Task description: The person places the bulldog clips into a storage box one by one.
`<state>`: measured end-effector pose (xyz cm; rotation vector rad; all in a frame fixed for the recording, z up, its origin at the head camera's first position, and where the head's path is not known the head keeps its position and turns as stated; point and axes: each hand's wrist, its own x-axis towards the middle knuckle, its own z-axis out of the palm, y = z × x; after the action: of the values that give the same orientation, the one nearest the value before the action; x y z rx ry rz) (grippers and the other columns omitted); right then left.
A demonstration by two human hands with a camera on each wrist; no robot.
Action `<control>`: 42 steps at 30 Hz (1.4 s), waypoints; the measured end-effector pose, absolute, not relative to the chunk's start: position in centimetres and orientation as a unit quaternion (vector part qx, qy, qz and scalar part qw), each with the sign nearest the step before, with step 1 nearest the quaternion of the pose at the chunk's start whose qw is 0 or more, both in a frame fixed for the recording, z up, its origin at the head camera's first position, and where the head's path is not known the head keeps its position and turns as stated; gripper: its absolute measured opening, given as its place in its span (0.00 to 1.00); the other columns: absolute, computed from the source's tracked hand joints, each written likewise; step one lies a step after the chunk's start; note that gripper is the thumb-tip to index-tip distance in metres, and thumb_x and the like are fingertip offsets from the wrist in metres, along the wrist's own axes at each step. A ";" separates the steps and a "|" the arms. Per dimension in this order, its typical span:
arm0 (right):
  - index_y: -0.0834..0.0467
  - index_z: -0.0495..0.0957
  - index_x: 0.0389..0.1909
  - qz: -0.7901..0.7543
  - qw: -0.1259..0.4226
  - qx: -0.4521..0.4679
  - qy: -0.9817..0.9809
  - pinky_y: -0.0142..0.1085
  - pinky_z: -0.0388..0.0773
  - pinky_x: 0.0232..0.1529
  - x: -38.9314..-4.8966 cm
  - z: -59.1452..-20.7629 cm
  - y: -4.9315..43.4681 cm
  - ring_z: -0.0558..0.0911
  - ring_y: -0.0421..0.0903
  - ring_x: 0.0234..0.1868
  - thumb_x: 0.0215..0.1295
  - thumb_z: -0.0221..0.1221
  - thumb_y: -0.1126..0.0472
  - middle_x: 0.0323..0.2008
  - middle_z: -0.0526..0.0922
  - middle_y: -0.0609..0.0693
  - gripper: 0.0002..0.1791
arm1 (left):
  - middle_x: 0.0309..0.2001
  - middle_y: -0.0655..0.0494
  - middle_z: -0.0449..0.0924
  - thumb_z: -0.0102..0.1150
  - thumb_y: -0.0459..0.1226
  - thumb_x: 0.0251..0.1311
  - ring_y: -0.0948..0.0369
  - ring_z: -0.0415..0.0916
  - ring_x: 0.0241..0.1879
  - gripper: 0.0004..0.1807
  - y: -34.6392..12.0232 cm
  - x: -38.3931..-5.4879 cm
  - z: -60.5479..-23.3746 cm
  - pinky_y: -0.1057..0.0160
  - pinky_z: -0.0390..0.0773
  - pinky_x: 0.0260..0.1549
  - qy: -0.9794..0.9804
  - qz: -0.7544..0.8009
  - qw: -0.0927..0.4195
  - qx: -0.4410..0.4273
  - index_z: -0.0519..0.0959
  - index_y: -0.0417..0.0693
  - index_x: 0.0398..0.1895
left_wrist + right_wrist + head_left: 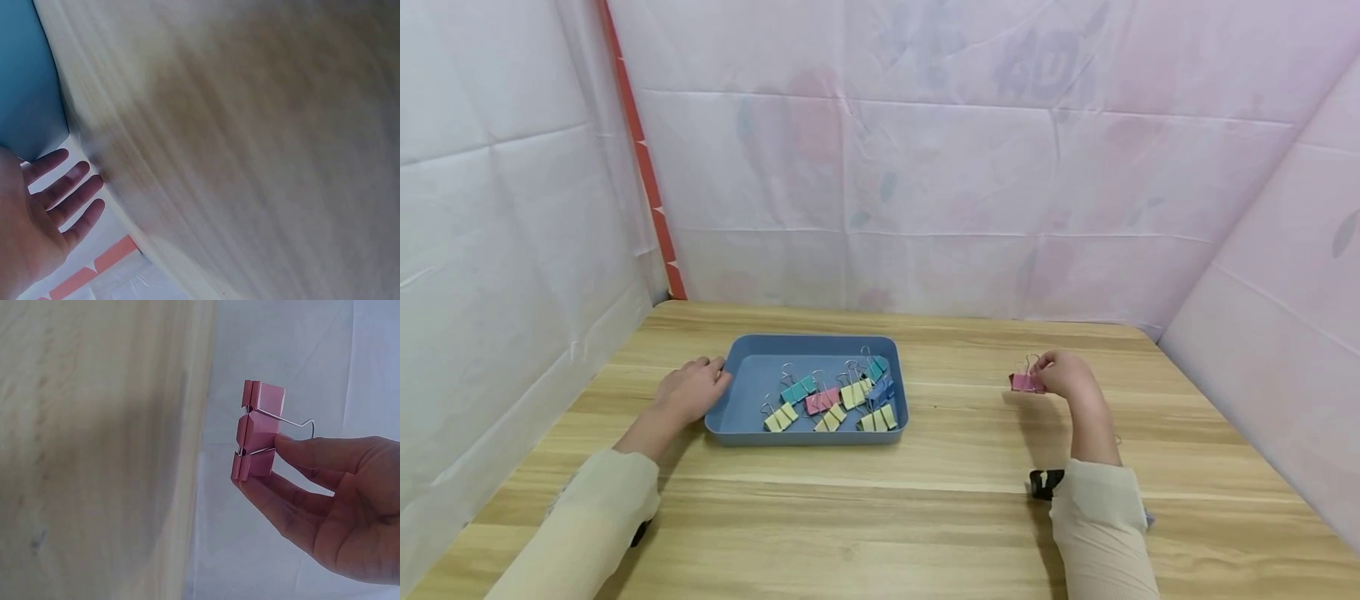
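A pink binder clip [1024,382] is pinched between the thumb and fingers of my right hand [1070,385], held above the table at the right. The right wrist view shows the same pink clip [259,431] with its wire handle standing out past the thumb. At the tray's left rim, my left hand [691,390] touches the blue tray [741,400]. Its fingers [72,178] look extended and spread in the left wrist view, beside the tray's corner. Inside the tray lie several binder clips: yellow [781,417], teal [798,389], pink [822,402] and blue [881,393].
The wooden table [850,517] spreads under both arms. A white curtain [940,167] encloses the back and sides, with a red strip [647,171] at the left. Near the right sleeve [1101,500] sits a black item [1045,483]; small bits of something else peek out behind that arm.
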<state>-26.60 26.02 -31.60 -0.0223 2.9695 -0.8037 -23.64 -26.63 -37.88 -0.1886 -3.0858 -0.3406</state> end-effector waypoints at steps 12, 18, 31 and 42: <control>0.69 0.75 0.32 -0.275 0.018 -0.032 0.961 0.43 0.69 0.31 -26.9 -30.1 23.7 0.74 0.54 0.32 0.61 0.53 0.66 0.33 0.78 0.63 0.07 | 0.57 0.30 0.64 0.32 0.43 0.66 0.38 0.63 0.55 0.29 -26.6 -23.5 -37.9 0.41 0.64 0.49 -0.992 -0.112 0.018 -0.061 0.65 0.28 0.60; 0.68 0.76 0.31 -0.255 -0.004 -0.051 0.966 0.44 0.71 0.33 -27.5 -29.6 22.2 0.75 0.57 0.36 0.60 0.54 0.66 0.36 0.78 0.64 0.07 | 0.57 0.30 0.64 0.32 0.43 0.66 0.37 0.62 0.55 0.29 -26.5 -23.5 -37.7 0.41 0.64 0.50 -0.992 -0.111 0.018 -0.060 0.65 0.28 0.60; 0.69 0.78 0.30 -0.290 -0.016 -0.098 0.952 0.39 0.74 0.30 -28.1 -30.0 19.6 0.77 0.51 0.31 0.58 0.55 0.69 0.31 0.79 0.61 0.06 | 0.57 0.31 0.64 0.32 0.43 0.66 0.38 0.62 0.56 0.28 -26.4 -23.5 -37.8 0.42 0.63 0.51 -0.992 -0.109 0.018 -0.059 0.65 0.29 0.60; 0.68 0.78 0.29 -0.297 -0.016 -0.107 0.949 0.36 0.73 0.28 -28.4 -30.5 17.0 0.75 0.48 0.29 0.58 0.56 0.69 0.28 0.79 0.57 0.05 | 0.58 0.30 0.63 0.31 0.43 0.66 0.37 0.61 0.56 0.29 -26.5 -23.7 -37.7 0.41 0.63 0.51 -0.993 -0.106 0.012 -0.059 0.64 0.28 0.60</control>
<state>-28.42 17.00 -30.46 -0.3406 3.0112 -0.9429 -23.67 -26.46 -37.72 -0.1845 -3.0952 -0.3307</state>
